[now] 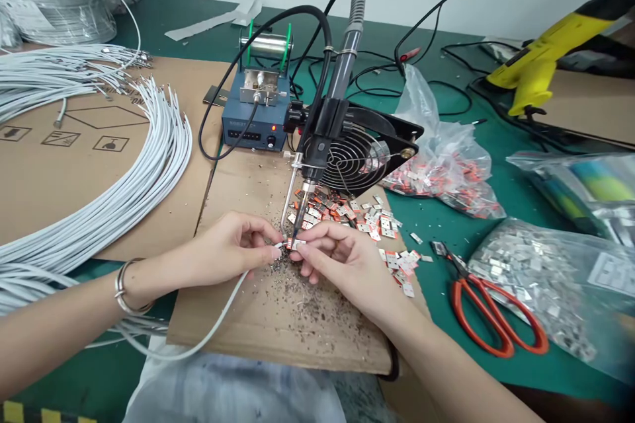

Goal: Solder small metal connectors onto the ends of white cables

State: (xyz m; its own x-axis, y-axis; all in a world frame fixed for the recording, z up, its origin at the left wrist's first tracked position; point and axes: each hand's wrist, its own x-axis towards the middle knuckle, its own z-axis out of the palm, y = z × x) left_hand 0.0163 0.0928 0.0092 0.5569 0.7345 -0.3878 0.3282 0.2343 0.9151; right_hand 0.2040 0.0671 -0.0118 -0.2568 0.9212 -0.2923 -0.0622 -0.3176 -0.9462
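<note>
My left hand (238, 242) pinches a white cable (225, 309) close to its end, and the cable loops down and away to the left. Between thumb and fingers, my right hand (342, 258) grips a small orange-and-white connector board (296, 244). The cable end meets the board right under the tip of a soldering iron (301, 211), which is clamped pointing downward. A thin bent metal tube (286, 201) runs down beside the iron to the same spot. Loose connector boards (384, 219) lie scattered behind and right of my right hand.
A blue solder feeder (255, 120) with a solder spool stands behind, beside a black fan (367, 152). White cable bundles (143, 178) cover the left. Orange-handled cutters (496, 317), bags of small parts (536, 291) and a yellow tool (550, 53) lie right. Dark crumbs litter the cardboard (238, 324).
</note>
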